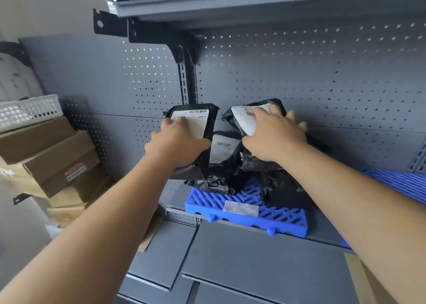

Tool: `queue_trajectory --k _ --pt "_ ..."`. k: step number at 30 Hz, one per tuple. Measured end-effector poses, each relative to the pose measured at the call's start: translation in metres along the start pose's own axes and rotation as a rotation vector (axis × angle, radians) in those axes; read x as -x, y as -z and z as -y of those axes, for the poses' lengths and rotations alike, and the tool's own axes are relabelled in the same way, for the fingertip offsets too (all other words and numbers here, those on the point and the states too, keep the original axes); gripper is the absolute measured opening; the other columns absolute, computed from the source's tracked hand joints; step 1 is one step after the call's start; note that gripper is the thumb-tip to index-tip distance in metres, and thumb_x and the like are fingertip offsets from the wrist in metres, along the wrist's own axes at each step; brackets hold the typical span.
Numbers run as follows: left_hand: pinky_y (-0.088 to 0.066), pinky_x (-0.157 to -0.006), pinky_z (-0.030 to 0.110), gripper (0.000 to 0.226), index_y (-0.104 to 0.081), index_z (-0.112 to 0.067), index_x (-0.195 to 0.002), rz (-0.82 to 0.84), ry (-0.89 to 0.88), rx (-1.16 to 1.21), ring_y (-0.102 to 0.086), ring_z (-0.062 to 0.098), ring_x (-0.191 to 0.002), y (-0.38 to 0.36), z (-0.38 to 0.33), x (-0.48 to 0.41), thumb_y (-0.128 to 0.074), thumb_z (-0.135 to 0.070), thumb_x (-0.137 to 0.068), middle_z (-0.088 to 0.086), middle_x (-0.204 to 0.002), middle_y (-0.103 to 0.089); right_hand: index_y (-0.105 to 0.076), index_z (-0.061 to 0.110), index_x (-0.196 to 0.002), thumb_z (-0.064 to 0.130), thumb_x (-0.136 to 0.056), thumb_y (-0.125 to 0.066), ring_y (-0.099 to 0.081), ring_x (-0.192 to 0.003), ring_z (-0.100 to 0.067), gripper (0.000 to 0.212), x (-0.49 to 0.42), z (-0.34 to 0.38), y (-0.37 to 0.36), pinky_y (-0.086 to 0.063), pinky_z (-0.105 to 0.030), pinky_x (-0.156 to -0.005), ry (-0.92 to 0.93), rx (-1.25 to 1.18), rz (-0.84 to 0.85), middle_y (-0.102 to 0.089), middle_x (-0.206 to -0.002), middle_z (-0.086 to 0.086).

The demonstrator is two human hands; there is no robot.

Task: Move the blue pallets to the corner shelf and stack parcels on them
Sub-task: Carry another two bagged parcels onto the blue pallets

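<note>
Both arms reach forward and up, bare, towards the grey shelf [265, 237] in the corner. The landmark here is the blue pallet [244, 211], which lies flat on this shelf with its front edge at the shelf edge.

The left hand [177, 142] is above the left end of the blue pallet, palm to the front. Its fingers [171, 124] are spread and pressed flat on the white label of the left parcel [196, 128], a black bag that stands upright against the perforated back panel [322, 73]. The thumb is at the lower left edge of the bag. I cannot tell if the hand really grips the bag or only presses on it.

The right hand [276, 135] is above the middle of the blue pallet. Its fingers are apart and curved over the right parcel [246, 119], a black bag with a white label, tilted, and the fingertips go over its far right edge. It seems to clamp this bag from the top.

Between the two hands, lower, stands a middle parcel [223, 151], touching both other bags. All three bags rest on the back part of the blue pallet. To the right of it a second blue pallet [401, 183] shows behind the right forearm. Far left of the blue pallet are brown cartons [53, 156] with a white basket [30, 112] on top.
</note>
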State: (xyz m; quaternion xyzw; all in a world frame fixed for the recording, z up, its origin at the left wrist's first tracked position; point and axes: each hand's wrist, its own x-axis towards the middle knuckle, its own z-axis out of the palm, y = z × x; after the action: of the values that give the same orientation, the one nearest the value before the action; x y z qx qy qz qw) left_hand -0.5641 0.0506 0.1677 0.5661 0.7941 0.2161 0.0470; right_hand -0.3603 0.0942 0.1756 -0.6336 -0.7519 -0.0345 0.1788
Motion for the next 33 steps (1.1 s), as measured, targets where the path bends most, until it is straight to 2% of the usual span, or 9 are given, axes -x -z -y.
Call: queue_trajectory --k 5,13,18,21,23,26,29,33 --pt "-0.046 -0.099 0.057 0.088 -0.042 -0.023 -0.143 0.101 -0.094 0.009 -0.05 0.041 -0.122 -0.014 -0.027 -0.028 -0.057 -0.066 -0.067 0.006 -0.141 -0.041 -0.04 0.027 -0.141 0.048 -0.078 -0.061 -0.037 -0.124 -0.04 0.07 -0.016 -0.026 -0.002 -0.035 -0.052 -0.093 -0.166 0.026 0.014 -0.038 -0.146 -0.007" --pt "-0.043 -0.103 0.057 0.101 -0.028 -0.026 -0.155 0.253 -0.234 -0.035 -0.045 0.043 -0.131 -0.035 -0.05 -0.056 -0.055 -0.068 -0.066 0.007 -0.153 -0.032 -0.044 0.025 -0.139 0.045 -0.08 -0.061 -0.036 -0.126 -0.04 0.064 -0.026 -0.038 -0.016 -0.035 -0.052 -0.094 -0.351 0.002 0.093 -0.04 -0.143 -0.006" --pt "-0.04 -0.108 0.054 0.105 -0.013 -0.033 -0.161 0.312 -0.278 -0.03 -0.037 0.041 -0.142 -0.046 -0.049 -0.063 -0.059 -0.066 -0.072 0.004 -0.166 -0.018 -0.045 0.024 -0.137 0.05 -0.078 -0.063 -0.037 -0.127 -0.039 0.067 -0.029 -0.036 -0.026 -0.038 -0.053 -0.098 -0.401 0.008 0.138 -0.041 -0.141 -0.007" --pt "-0.04 -0.108 0.053 0.098 -0.014 -0.032 -0.161 0.36 -0.278 -0.044 -0.038 0.042 -0.142 -0.05 -0.051 -0.064 -0.055 -0.071 -0.081 0.009 -0.167 -0.016 -0.044 0.029 -0.138 0.062 -0.077 -0.059 -0.038 -0.131 -0.04 0.071 -0.029 -0.034 -0.031 -0.037 -0.058 -0.101 -0.426 -0.027 0.197 -0.041 -0.145 -0.009" --pt "-0.04 -0.109 0.056 0.096 -0.018 -0.033 -0.16 0.362 -0.267 -0.037 -0.039 0.043 -0.14 -0.049 -0.052 -0.065 -0.049 -0.076 -0.08 0.01 -0.165 -0.021 -0.041 0.03 -0.142 0.067 -0.082 -0.047 -0.037 -0.135 -0.04 0.07 -0.029 -0.035 -0.033 -0.033 -0.062 -0.105 -0.422 -0.028 0.193 -0.04 -0.15 -0.009" --pt "-0.04 -0.108 0.058 0.087 -0.022 -0.032 -0.159 0.306 -0.286 -0.031 -0.038 0.042 -0.14 -0.046 -0.048 -0.068 -0.045 -0.074 -0.085 0.008 -0.16 -0.03 -0.033 0.03 -0.152 0.061 -0.093 -0.033 -0.031 -0.141 -0.039 0.067 -0.03 -0.038 -0.032 -0.028 -0.061 -0.11 -0.415 -0.019 0.148 -0.033 -0.158 -0.008" --pt "-0.04 -0.108 0.058 0.077 -0.029 -0.028 -0.156 0.246 -0.318 -0.038 -0.037 0.043 -0.139 -0.045 -0.046 -0.067 -0.046 -0.066 -0.091 0.008 -0.157 -0.035 -0.033 0.03 -0.153 0.061 -0.095 -0.03 -0.03 -0.142 -0.039 0.065 -0.029 -0.039 -0.032 -0.028 -0.06 -0.11 -0.415 -0.009 0.121 -0.033 -0.159 -0.007" --pt "-0.04 -0.108 0.057 0.073 -0.031 -0.026 -0.155 0.225 -0.373 -0.033 -0.035 0.041 -0.14 -0.047 -0.049 -0.064 -0.046 -0.062 -0.093 0.007 -0.155 -0.037 -0.034 0.03 -0.153 0.063 -0.094 -0.032 -0.03 -0.141 -0.039 0.067 -0.025 -0.039 -0.034 -0.029 -0.06 -0.11 -0.414 0.014 0.109 -0.033 -0.159 -0.006"
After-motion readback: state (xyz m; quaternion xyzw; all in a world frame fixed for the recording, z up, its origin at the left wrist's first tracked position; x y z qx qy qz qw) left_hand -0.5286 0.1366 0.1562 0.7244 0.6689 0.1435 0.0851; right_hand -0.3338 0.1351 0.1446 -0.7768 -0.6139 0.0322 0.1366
